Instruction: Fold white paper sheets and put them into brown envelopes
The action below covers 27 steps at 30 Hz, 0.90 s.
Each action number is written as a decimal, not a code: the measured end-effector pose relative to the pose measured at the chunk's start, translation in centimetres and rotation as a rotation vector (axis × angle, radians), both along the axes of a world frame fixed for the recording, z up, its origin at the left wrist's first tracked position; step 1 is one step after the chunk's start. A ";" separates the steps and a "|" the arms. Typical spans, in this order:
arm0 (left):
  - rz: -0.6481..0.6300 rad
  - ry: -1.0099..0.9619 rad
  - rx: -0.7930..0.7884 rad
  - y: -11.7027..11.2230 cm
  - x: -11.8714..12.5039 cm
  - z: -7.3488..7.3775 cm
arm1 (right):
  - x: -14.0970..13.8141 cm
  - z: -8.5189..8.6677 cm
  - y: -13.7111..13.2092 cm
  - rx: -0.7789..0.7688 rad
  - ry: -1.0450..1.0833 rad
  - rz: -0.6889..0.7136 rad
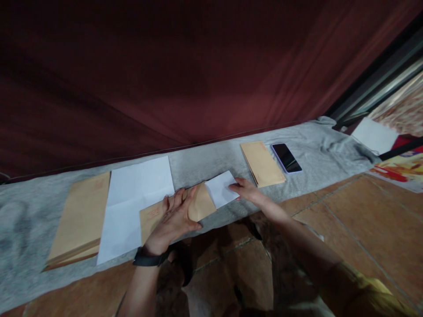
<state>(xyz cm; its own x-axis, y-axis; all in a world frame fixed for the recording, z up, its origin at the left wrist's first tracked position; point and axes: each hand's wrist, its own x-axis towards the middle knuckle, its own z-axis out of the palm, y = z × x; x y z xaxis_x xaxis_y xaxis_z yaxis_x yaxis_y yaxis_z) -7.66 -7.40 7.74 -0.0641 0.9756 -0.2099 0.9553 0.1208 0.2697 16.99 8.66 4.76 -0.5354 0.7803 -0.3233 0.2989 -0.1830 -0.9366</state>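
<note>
My left hand point(173, 215) lies flat with fingers stretched out on a brown envelope point(203, 204), pressing it onto the grey cloth point(29, 220). A black watch sits on that wrist. My right hand point(246, 189) pinches a folded white paper point(220, 188) whose left end sits in the envelope's open mouth. A stack of white sheets point(132, 198) lies just left of the envelope.
A thick pile of brown envelopes point(81, 218) lies at the far left of the cloth. A smaller envelope pile point(262, 163) and a dark phone point(286, 157) lie to the right. A dark red curtain point(165, 66) hangs behind. Brown floor tiles point(363, 220) run along the near side.
</note>
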 end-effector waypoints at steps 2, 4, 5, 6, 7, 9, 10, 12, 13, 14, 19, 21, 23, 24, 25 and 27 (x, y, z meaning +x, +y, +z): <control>0.003 -0.008 0.004 0.1 0.0 -0.1 | 0.1 -0.2 -0.1 0.024 -0.028 0.076; -0.001 -0.016 -0.001 0.1 0.0 -0.2 | 0.2 -0.4 -0.3 0.061 -0.056 0.144; -0.005 -0.020 -0.005 0.1 0.0 -0.3 | 0.3 -0.5 -0.3 0.079 -0.063 0.167; -0.007 -0.023 -0.007 0.1 0.0 -0.4 | 0.3 -0.6 -0.3 0.096 -0.066 0.181; -0.007 -0.022 -0.007 0.1 0.0 -0.4 | 0.4 -0.6 -0.2 0.111 -0.067 0.180; -0.005 -0.016 0.001 0.1 0.0 -0.6 | 0.4 -0.8 -0.1 0.137 -0.071 0.131; -0.004 -0.012 0.008 0.2 0.0 -0.6 | 0.5 -0.9 0.1 0.148 -0.074 0.090; -0.001 -0.004 0.014 0.2 0.1 -0.5 | 0.6 -1.0 0.3 0.160 -0.072 0.023; 0.000 -0.003 0.011 0.2 0.1 -0.4 | 0.6 -1.1 0.4 0.159 -0.065 0.006; 0.001 -0.003 0.004 0.2 0.2 -0.4 | 0.6 -1.1 0.5 0.159 -0.057 -0.001; -0.007 -0.002 0.007 0.3 0.3 -0.4 | 0.4 -0.8 0.2 0.214 -0.069 -0.005; -0.013 -0.002 0.033 0.4 0.3 -0.6 | 0.3 -0.5 -0.1 0.234 -0.070 0.038; -0.012 -0.006 0.041 0.4 0.4 -0.7 | 0.3 -0.3 -0.4 0.242 -0.068 0.081; -0.010 -0.009 0.037 0.4 0.4 -0.7 | 0.2 -0.2 -0.5 0.245 -0.070 0.093; -0.010 -0.012 0.029 0.5 0.4 -0.7 | 0.2 -0.1 -0.6 0.250 -0.074 0.098; -0.014 -0.015 0.017 0.6 0.5 -0.6 | 0.1 0.0 -0.9 0.257 -0.079 0.109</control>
<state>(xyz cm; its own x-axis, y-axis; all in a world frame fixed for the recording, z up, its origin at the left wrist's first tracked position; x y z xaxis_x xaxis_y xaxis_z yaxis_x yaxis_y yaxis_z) -7.12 -6.84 7.17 -0.0470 0.9798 -0.1942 0.9527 0.1024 0.2863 17.09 7.74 4.79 -0.6015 0.7813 -0.1664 0.3779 0.0948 -0.9210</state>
